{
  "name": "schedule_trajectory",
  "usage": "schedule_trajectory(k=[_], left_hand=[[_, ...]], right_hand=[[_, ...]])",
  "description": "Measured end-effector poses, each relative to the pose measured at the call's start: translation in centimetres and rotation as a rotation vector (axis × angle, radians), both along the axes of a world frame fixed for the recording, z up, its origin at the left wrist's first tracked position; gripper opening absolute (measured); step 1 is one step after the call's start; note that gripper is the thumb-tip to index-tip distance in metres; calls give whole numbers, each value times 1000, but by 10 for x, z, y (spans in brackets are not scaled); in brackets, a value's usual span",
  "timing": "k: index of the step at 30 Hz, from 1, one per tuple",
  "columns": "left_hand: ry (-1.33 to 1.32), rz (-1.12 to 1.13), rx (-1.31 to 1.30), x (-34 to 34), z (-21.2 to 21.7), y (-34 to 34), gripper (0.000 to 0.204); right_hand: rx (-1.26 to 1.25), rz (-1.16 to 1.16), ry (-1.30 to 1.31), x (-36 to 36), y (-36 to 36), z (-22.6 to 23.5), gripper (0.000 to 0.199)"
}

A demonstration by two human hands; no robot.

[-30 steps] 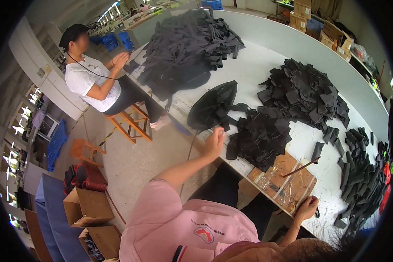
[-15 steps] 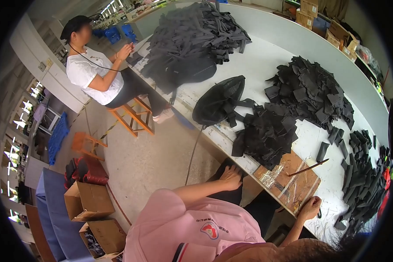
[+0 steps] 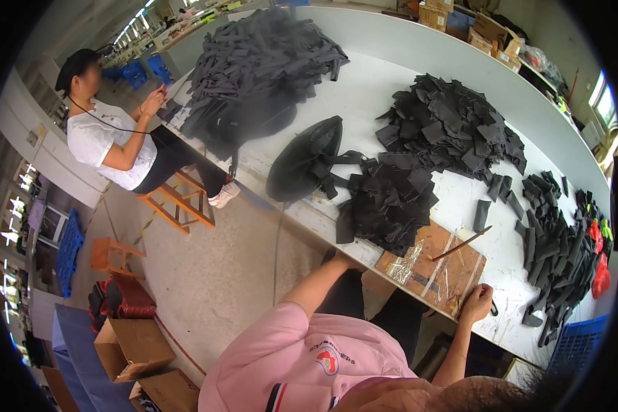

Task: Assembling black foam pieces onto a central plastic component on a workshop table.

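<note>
My left hand (image 3: 339,260) is down at the front edge of the white table (image 3: 364,110), just below a heap of black fabric pieces (image 3: 384,202); its fingers are hidden. My right hand (image 3: 476,303) rests curled at the table edge, beside a brown cardboard board (image 3: 432,264) covered with clear tape. A small dark tool (image 3: 494,310) sticks out of that fist. A thin stick (image 3: 461,243) lies across the board's far corner.
Larger black heaps (image 3: 453,127) (image 3: 254,69) and a black fan (image 3: 305,161) cover the table, with strips (image 3: 553,250) and red items (image 3: 597,254) at the right. A seated person in white (image 3: 106,141) works at the far left. Cardboard boxes (image 3: 130,347) stand on the floor.
My left hand has drawn back from the black heap on the table to the table's front edge. My right hand has stayed curled by the board.
</note>
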State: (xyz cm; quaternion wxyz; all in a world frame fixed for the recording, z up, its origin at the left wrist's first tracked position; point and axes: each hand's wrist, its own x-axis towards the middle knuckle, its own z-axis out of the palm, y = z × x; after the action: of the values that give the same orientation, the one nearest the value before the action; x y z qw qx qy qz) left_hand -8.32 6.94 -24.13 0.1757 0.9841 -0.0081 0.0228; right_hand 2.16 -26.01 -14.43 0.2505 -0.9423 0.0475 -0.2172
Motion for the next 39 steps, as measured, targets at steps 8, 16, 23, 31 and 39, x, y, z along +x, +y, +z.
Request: schedule_trajectory(k=[8, 16, 23, 31, 39], left_hand=[[-5, 107, -19, -9, -20, -6, 39], [-17, -40, -121, -1, 0, 2, 31], [266, -28, 28, 3, 16, -5, 38], [357, -67, 43, 6, 16, -4, 43], [307, -53, -34, 12, -10, -2, 51]], right_hand=[[13, 14, -7, 2, -1, -2, 15], [2, 6, -12, 5, 4, -1, 17], [-28, -26, 46, 0, 2, 1, 16], [11, 5, 2, 3, -2, -5, 15], [57, 2, -12, 1, 1, -2, 13]])
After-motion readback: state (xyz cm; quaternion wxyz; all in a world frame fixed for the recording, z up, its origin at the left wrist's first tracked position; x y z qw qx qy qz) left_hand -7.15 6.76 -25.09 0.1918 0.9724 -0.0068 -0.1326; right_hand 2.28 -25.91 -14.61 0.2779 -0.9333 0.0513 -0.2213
